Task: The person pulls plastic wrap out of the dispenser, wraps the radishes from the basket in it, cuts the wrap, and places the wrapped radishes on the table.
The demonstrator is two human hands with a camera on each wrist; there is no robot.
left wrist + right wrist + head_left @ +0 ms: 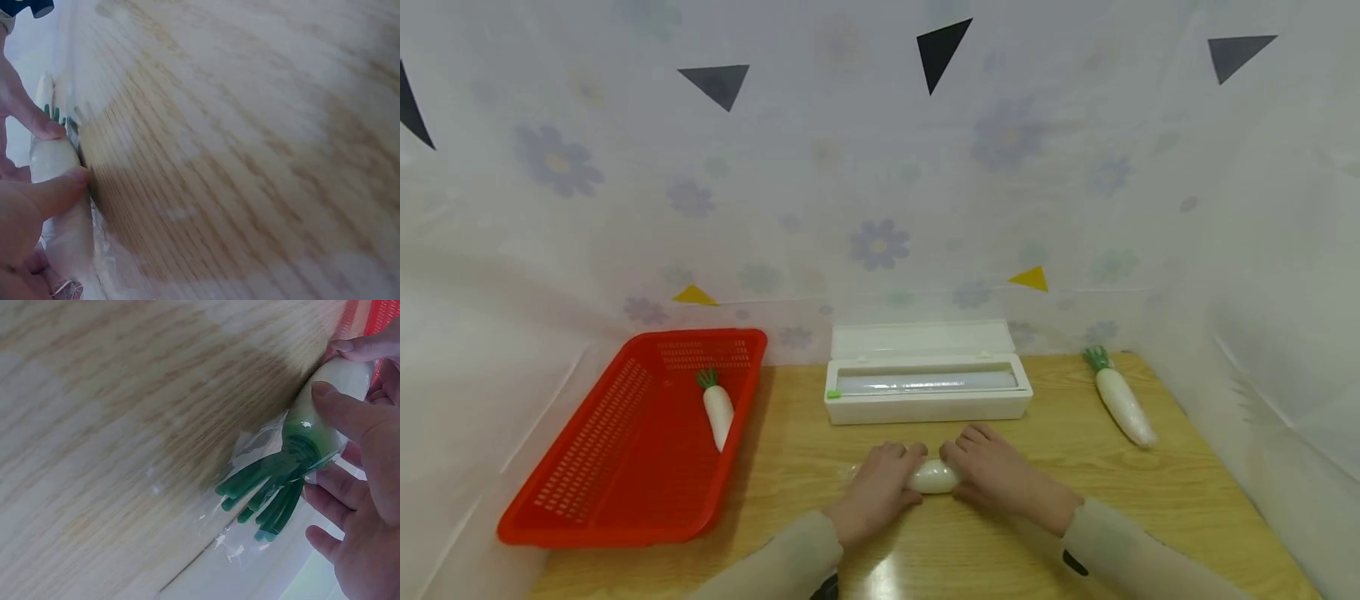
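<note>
While I operate from afar, my left hand [877, 490] and right hand [998, 475] grip the radish [934, 477] on the table [797, 425], either side of its middle, apparently keeping its film [255, 442] snug; beyond, a white box [928, 408] stands, lid [921, 340] raised, probably for roll [925, 382] access.

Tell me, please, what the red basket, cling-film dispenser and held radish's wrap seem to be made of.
Red basket: probably moulded plastic with a slight sheen, judging by its even colour and slotted walls.
Cling-film dispenser: likely rigid plastic, smooth, given its crisp white edges.
Wrap: apparently thin plastic film, shiny and crinkled; green stalks show through.
</note>
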